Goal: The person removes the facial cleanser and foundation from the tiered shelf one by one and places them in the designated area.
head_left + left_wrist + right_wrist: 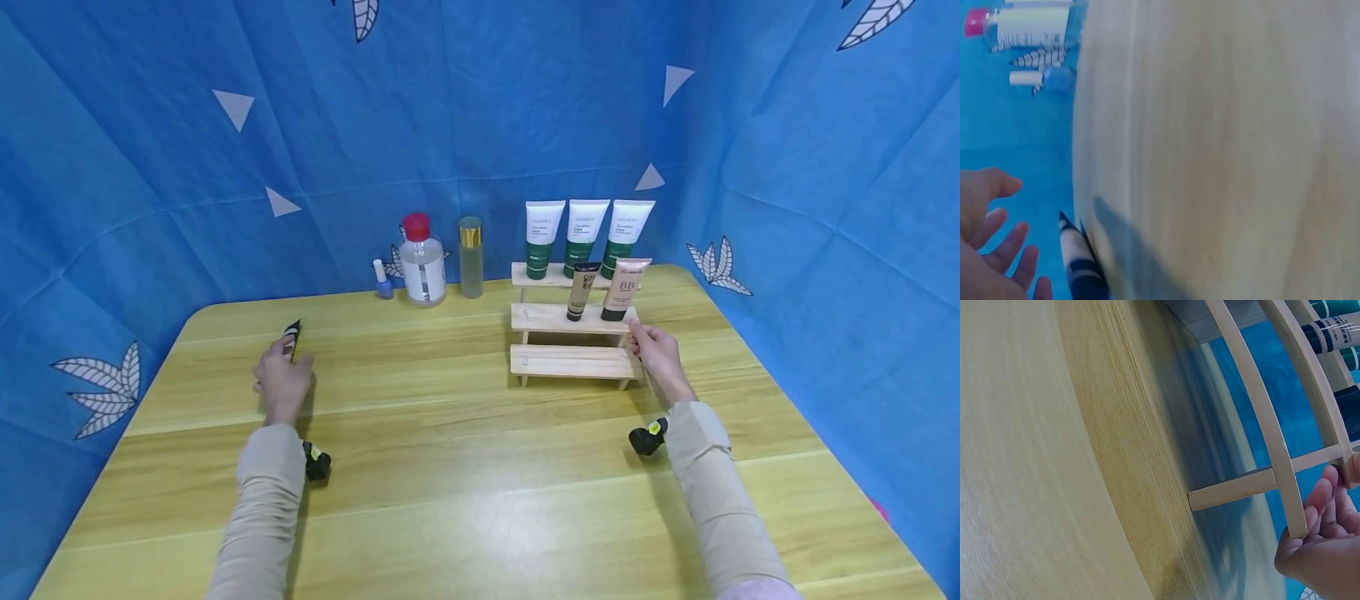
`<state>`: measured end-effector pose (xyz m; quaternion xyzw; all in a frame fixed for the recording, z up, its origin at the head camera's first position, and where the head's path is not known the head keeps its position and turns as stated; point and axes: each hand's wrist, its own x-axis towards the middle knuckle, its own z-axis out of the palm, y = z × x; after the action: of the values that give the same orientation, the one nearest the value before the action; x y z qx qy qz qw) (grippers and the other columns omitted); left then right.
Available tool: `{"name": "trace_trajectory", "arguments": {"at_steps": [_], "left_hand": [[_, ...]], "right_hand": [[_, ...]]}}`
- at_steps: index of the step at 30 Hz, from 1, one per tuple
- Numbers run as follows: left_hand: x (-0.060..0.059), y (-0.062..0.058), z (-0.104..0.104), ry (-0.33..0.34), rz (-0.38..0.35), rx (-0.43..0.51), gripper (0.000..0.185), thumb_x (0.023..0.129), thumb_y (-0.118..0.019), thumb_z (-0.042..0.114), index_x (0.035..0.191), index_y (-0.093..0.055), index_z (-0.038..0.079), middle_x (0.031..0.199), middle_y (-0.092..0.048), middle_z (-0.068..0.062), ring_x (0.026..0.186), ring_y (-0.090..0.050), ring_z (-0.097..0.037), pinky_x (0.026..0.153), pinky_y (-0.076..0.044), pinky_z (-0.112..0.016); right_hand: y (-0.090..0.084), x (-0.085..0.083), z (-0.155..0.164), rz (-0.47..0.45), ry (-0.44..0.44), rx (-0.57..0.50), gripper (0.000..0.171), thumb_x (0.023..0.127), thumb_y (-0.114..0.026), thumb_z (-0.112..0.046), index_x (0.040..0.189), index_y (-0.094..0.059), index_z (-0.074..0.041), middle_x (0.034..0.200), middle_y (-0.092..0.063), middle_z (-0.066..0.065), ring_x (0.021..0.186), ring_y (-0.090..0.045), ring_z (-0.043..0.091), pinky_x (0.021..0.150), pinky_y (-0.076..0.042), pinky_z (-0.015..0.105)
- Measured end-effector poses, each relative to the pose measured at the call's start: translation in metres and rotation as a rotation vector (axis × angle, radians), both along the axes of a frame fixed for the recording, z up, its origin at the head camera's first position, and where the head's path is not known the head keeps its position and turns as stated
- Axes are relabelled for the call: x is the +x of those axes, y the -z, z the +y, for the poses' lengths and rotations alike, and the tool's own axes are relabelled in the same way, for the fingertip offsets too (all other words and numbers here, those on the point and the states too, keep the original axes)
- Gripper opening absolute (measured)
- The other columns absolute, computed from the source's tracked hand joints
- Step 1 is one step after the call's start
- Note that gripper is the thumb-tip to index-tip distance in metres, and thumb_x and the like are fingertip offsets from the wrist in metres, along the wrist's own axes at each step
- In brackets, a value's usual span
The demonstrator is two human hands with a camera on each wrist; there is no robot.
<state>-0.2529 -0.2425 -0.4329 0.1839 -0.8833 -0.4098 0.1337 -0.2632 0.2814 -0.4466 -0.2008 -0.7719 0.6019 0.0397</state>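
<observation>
At the table's left side, my left hand [283, 379] is beside a small tube [293, 329] with black ends. In the left wrist view the fingers are spread and loosely bent, apart from the tube [1082, 259], whose lower part is cut off by the frame. On the right, my right hand [656, 350] grips the end of the middle step of a three-step wooden rack [573, 358]. Its fingers reach beneath that step in the right wrist view. The middle step carries a beige-and-black tube [582, 292] and a pink BB cream tube [626, 289].
Three white-and-green tubes [587, 229] stand on the rack's top step. Along the table's back edge are a nail polish bottle [382, 282], a clear bottle with a red cap [423, 262] and a greenish bottle with a gold band [471, 258]. Blue cloth [487, 108] hangs behind the table.
</observation>
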Motion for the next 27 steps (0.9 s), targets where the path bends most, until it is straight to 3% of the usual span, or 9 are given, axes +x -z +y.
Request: {"name": "trace_trajectory", "arguments": {"at_steps": [9, 16, 27], "left_hand": [[-0.01, -0.01, 0.029, 0.125, 0.045, 0.012, 0.049, 0.094, -0.055, 0.018, 0.14, -0.043, 0.005, 0.134, -0.049, -0.022, 0.129, -0.03, -0.043, 0.104, -0.013, -0.061], [-0.02, -0.007, 0.058, 0.193, 0.078, -0.025, 0.048, 0.093, -0.059, 0.02, 0.138, -0.047, 0.006, 0.13, -0.054, -0.02, 0.117, -0.042, -0.039, 0.098, -0.023, -0.056], [-0.028, -0.004, 0.104, 0.297, 0.094, -0.027, 0.051, 0.091, -0.064, 0.023, 0.136, -0.048, 0.005, 0.128, -0.055, -0.019, 0.115, -0.044, -0.035, 0.097, -0.029, -0.051]], "right_hand": [[-0.001, 0.0, -0.001, 0.004, 0.024, -0.031, 0.036, 0.098, -0.048, -0.04, 0.1, -0.055, -0.005, 0.081, -0.052, -0.008, 0.072, -0.047, 0.001, 0.064, -0.041, 0.013], [0.0, 0.001, -0.001, 0.013, 0.024, -0.046, 0.034, 0.098, -0.048, -0.039, 0.099, -0.055, -0.006, 0.08, -0.052, -0.008, 0.071, -0.047, 0.001, 0.064, -0.041, 0.013], [0.0, -0.001, -0.002, 0.004, 0.008, -0.04, 0.035, 0.098, -0.046, -0.041, 0.099, -0.054, -0.007, 0.083, -0.051, -0.006, 0.074, -0.047, 0.004, 0.065, -0.041, 0.014]]}}
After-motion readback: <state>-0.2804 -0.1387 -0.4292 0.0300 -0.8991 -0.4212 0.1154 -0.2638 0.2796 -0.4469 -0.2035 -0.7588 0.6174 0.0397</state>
